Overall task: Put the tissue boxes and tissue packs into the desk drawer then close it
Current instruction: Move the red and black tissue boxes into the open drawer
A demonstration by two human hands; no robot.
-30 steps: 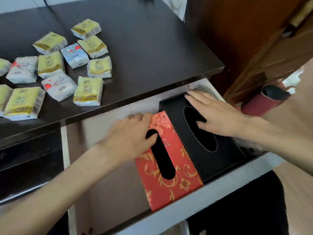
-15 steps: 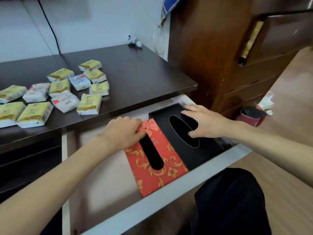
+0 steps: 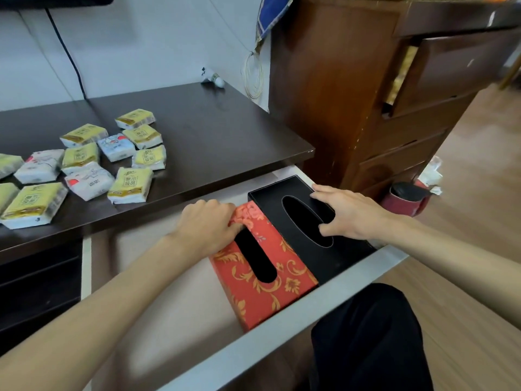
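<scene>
Head view: both boxes sit side by side in the open drawer [image 3: 282, 328], lower centre of frame, packed to its right end, probably to leave the left floor free for the packs. Left hand [image 3: 205, 230] lies on the red floral tissue box [image 3: 265, 272], fingers curled over its far end, thumb near the slot; looks like nudging it against its neighbour. Right hand [image 3: 349, 215] rests flat on the black tissue box [image 3: 304, 221], fingers spread wide, gripping nothing. Tissue packs [image 3: 84, 165] are on the desk top [image 3: 225, 142], left of frame, none in the drawer yet.

Hidden: left-hand fingertips, box sides below the drawer front, drawer back under the desk. Leftmost packs are cut off, so no count. Pack print unreadable.
</scene>
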